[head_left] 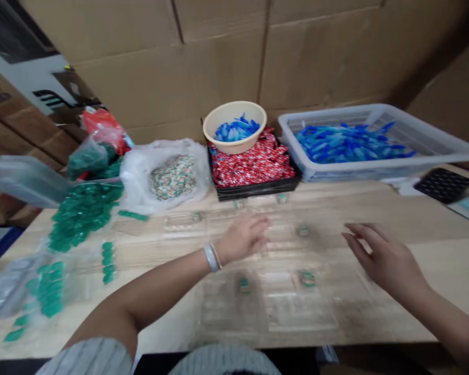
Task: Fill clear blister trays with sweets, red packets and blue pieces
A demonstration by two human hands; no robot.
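My left hand [245, 238], with a bracelet on its wrist, reaches over clear plastic trays [303, 312] in the middle of the table. Its fingers look loosely spread, though blurred, and I see nothing in them. Small green-and-white pieces [307, 279] sit in several tray compartments; another piece [244, 285] lies in the tray at front left. My right hand [394, 263] hovers to the right of the trays. Its thumb and fingers curve with a gap between them, holding nothing visible. Motion blur hides the tray edges and the pieces' details.
Along the back stand a white bag [135, 174] of small pieces, a black tray [258, 191] of red packets, a cream bowl [234, 147] with blue items, and a translucent bin [336, 172] of blue items. Green packets [84, 213] lie left; a black keypad-like object [443, 185] lies right.
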